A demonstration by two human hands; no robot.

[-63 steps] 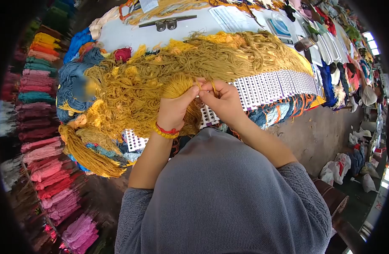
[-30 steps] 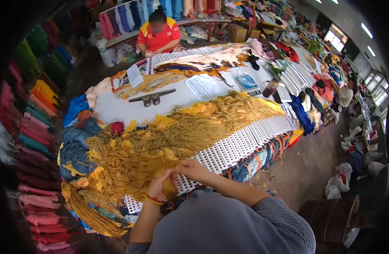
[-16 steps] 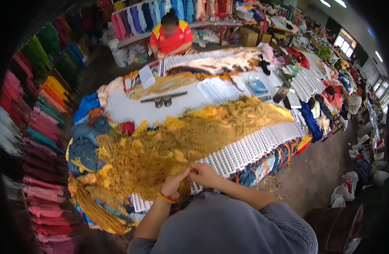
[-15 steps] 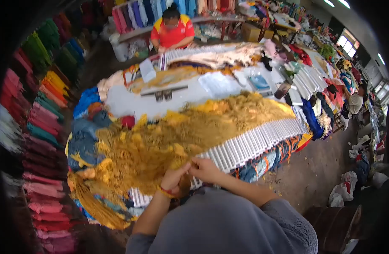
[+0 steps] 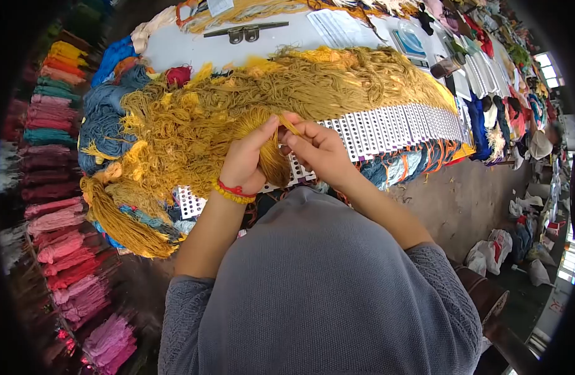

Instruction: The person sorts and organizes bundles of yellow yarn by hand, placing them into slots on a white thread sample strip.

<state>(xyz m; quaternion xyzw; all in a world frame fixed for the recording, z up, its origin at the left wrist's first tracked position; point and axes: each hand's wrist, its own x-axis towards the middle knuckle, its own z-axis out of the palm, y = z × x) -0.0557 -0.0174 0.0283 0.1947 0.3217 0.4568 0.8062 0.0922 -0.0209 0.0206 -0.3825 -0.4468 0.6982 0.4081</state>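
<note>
My left hand (image 5: 247, 159), with a red and yellow band at its wrist, holds a bundle of golden yarn (image 5: 272, 159) that hangs down from its fingers. Beside it, my right hand (image 5: 319, 150) pinches yellow strands at the top of the bundle. Both hands are close together over the near edge of a wide pile of golden-brown yarn (image 5: 325, 90). White cards with rows of dark holes (image 5: 394, 128) lie in a long overlapping row to the right of my hands. Another piece of the cards (image 5: 190, 203) shows at the left.
Blue yarn (image 5: 106, 119) lies at the table's left end. Beyond the pile are a black metal clip (image 5: 245, 32), a paper sheet (image 5: 334, 26), a blue scale (image 5: 411, 42) and a dark jar (image 5: 448, 65). Coloured skeins (image 5: 56, 244) hang at the left; white bags (image 5: 490, 250) sit on the floor.
The view has tilted down, so the person across the table is out of sight. The golden bundle at my left hand now shows clearly, with my right fingers on its strands.
</note>
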